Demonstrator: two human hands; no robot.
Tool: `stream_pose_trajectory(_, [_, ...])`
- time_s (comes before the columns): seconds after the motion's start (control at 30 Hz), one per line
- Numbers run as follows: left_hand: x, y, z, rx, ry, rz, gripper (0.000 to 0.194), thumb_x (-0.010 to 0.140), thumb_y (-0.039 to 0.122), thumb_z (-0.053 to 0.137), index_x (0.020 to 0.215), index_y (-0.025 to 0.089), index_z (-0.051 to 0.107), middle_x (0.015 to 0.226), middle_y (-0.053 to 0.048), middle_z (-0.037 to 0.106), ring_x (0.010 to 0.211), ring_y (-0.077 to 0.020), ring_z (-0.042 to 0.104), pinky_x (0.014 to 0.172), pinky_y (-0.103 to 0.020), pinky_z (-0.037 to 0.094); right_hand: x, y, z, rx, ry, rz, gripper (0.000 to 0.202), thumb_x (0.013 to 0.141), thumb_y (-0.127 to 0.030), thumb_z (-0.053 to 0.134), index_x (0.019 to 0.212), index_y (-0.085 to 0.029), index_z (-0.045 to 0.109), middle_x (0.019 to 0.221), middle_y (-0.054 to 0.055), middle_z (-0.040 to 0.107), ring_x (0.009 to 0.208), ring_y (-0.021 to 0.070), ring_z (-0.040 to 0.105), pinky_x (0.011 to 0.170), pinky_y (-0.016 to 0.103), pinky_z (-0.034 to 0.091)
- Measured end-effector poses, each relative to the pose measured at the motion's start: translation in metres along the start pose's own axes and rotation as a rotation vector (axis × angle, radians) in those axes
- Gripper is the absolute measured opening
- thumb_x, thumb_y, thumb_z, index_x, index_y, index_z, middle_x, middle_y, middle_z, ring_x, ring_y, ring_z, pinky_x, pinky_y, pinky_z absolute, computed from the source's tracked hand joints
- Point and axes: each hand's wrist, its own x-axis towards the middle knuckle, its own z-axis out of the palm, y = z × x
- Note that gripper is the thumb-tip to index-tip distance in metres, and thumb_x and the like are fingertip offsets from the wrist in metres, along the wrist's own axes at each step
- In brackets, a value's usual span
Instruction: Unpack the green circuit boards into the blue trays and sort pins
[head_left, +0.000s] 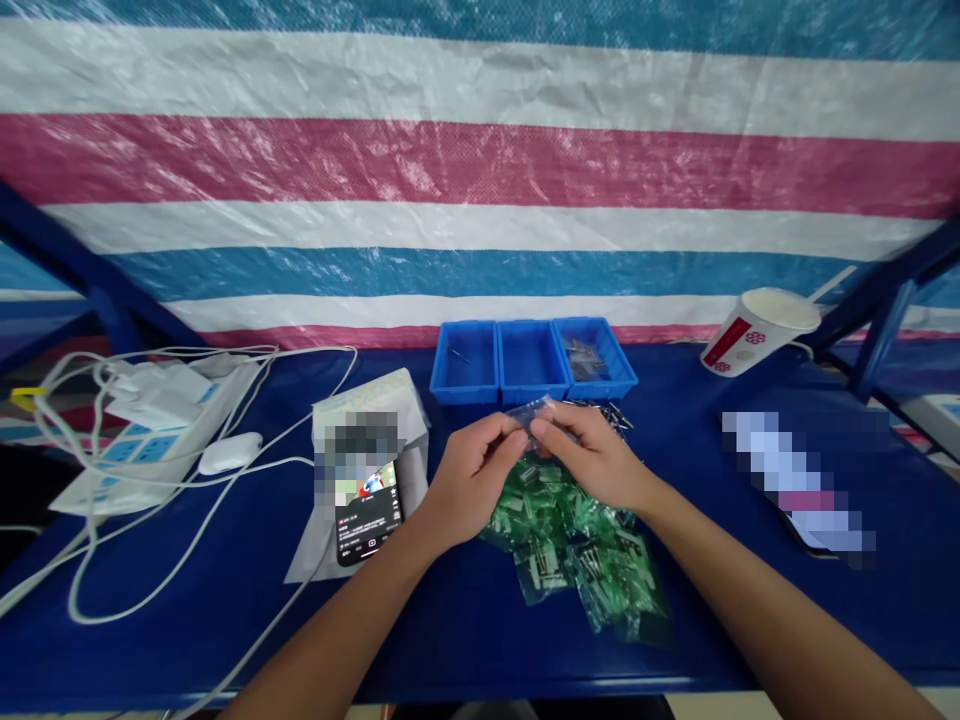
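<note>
Between my two hands is a small clear plastic bag [531,410], pinched at its edges. My left hand [476,468] grips its left side between thumb and fingers. On the other side, my right hand [592,450] has thumb and fingers closed on the same bag. Whatever the bag contains is too small to make out. Beneath the hands lies a pile of clear packets [544,510] with green contents, and some also show dark screw-like pieces. Loose dark metal pieces [616,418] lie just behind my right hand, partly hidden by it.
Three joined blue bins [532,362] stand behind the hands; the right one holds small clear packets. A lit phone [367,520] rests on papers at left, near white cables and a power strip [161,430]. At right are a paper cup [757,330] with a straw and a blurred-out phone [802,490].
</note>
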Motion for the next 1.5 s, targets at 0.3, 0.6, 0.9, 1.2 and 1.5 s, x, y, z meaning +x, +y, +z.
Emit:
stream_pose_trajectory(0.3, [-0.003, -0.005, 0.002, -0.068, 0.035, -0.008, 0.036, 0.097, 0.044, 0.051, 0.071, 0.018, 0.050, 0.063, 0.005, 0.043, 0.060, -0.0113, 0.038, 0.058, -0.025, 0.031, -0.001, 0.000, 0.000, 0.016, -0.014, -0.019, 0.042, 0.102, -0.044, 0.048, 0.068, -0.020, 0.052, 0.062, -0.004, 0.046, 0.058, 0.0111, 0.042, 0.058, 0.027, 0.034])
stream_pose_trajectory(0.6, [-0.002, -0.007, 0.003, -0.063, 0.065, -0.089, 0.038, 0.096, 0.046, 0.052, 0.070, 0.018, 0.051, 0.062, 0.004, 0.045, 0.060, -0.0116, 0.041, 0.057, -0.025, 0.031, 0.000, 0.001, 0.004, 0.102, 0.028, -0.023, 0.035, 0.101, -0.036, 0.049, 0.071, -0.020, 0.056, 0.064, -0.003, 0.048, 0.059, 0.0118, 0.042, 0.060, 0.027, 0.038])
stream_pose_trajectory(0.9, [-0.002, -0.007, 0.004, -0.100, 0.038, -0.057, 0.034, 0.097, 0.046, 0.051, 0.078, 0.018, 0.056, 0.067, 0.003, 0.050, 0.064, -0.0125, 0.047, 0.061, -0.025, 0.037, -0.001, -0.002, 0.002, 0.078, 0.023, -0.035, 0.034, 0.100, -0.036, 0.050, 0.071, -0.021, 0.054, 0.064, -0.003, 0.050, 0.059, 0.0116, 0.043, 0.058, 0.027, 0.037])
stream_pose_trajectory(1.2, [0.000, -0.004, 0.001, -0.009, 0.067, 0.018, 0.028, 0.097, 0.036, 0.051, 0.077, 0.018, 0.058, 0.067, 0.003, 0.051, 0.061, -0.0112, 0.046, 0.059, -0.025, 0.037, 0.001, 0.000, 0.001, 0.105, 0.039, 0.007, 0.027, 0.097, -0.034, 0.055, 0.074, -0.021, 0.057, 0.067, -0.002, 0.052, 0.064, 0.0127, 0.048, 0.061, 0.028, 0.040])
stream_pose_trajectory(1.5, [0.003, -0.014, 0.004, -0.215, 0.238, -0.043, 0.035, 0.100, 0.048, 0.047, 0.090, 0.018, 0.064, 0.069, 0.002, 0.056, 0.062, -0.0117, 0.051, 0.059, -0.024, 0.041, 0.006, 0.006, -0.017, 0.136, 0.295, 0.084, 0.018, 0.089, -0.039, 0.065, 0.087, -0.021, 0.065, 0.063, -0.003, 0.059, 0.050, 0.0112, 0.053, 0.049, 0.026, 0.042])
